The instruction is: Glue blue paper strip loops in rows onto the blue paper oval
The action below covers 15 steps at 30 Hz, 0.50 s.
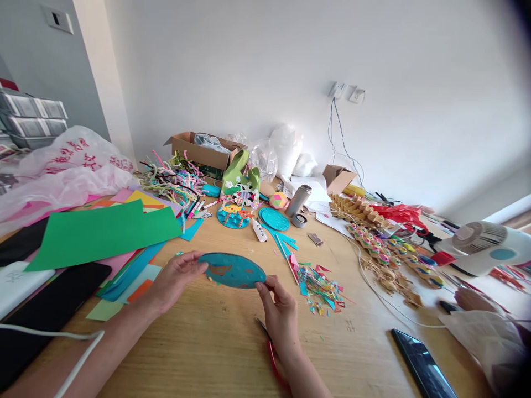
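Note:
Both my hands hold a teal paper disc [232, 270] just above the wooden table [215, 348]. My left hand [176, 279] pinches its left edge with the fingers closed on it. My right hand [280, 309] pinches its right edge between thumb and fingers. The disc shows orange-brown patches on its face. Red-handled scissors [270, 348] lie on the table partly under my right wrist. A pile of coloured paper scraps [319, 282] sits just right of the disc.
Green and coloured paper sheets [103, 232] lie at left, with dark tablets [50, 309] and a white cable [78, 354]. Further teal discs [274, 219], a metal bottle [297, 200], cardboard boxes [203, 150] and paper strips stand behind. Another person's hand [473, 301], a phone [423, 367] and a white fan [485, 246] are at right.

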### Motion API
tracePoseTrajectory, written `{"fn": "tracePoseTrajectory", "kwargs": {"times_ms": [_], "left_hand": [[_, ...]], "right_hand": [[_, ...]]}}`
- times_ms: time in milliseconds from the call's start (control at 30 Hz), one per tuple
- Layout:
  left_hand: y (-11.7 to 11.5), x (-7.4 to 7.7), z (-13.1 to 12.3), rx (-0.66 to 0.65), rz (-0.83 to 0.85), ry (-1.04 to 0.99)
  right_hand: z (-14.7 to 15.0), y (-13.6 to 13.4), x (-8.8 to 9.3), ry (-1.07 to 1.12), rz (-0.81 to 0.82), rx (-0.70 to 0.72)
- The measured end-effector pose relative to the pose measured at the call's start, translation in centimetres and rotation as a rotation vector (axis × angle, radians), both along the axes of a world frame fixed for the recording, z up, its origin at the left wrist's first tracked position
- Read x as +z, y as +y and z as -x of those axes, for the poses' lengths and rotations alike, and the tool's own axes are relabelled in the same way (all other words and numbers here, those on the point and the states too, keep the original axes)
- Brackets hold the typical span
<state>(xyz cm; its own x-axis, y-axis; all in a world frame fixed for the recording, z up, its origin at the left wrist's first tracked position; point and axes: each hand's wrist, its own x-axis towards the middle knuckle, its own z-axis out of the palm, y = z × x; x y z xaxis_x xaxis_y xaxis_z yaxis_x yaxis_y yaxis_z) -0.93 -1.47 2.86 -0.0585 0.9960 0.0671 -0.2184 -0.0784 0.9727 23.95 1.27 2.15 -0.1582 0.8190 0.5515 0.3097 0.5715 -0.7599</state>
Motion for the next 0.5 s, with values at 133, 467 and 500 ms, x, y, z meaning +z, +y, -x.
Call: {"fn": "tracePoseTrajectory", "kwargs": {"times_ms": [133, 467, 500], "left_hand": [[0.0, -0.3, 0.3, 0.013, -0.103, 0.112], [-0.9, 1.0, 0.1, 0.269, -0.767, 0.801], [-0.9, 1.2, 0.1, 0.289, -0.790, 0.824]], "right_hand": [[0.2, -0.7, 0.5, -0.006, -0.225, 0.004], [-0.4, -1.2, 0.9, -0.061, -0.434, 0.008], [-0.4, -1.2, 0.9, -0.063, -0.438, 0.009]]}}
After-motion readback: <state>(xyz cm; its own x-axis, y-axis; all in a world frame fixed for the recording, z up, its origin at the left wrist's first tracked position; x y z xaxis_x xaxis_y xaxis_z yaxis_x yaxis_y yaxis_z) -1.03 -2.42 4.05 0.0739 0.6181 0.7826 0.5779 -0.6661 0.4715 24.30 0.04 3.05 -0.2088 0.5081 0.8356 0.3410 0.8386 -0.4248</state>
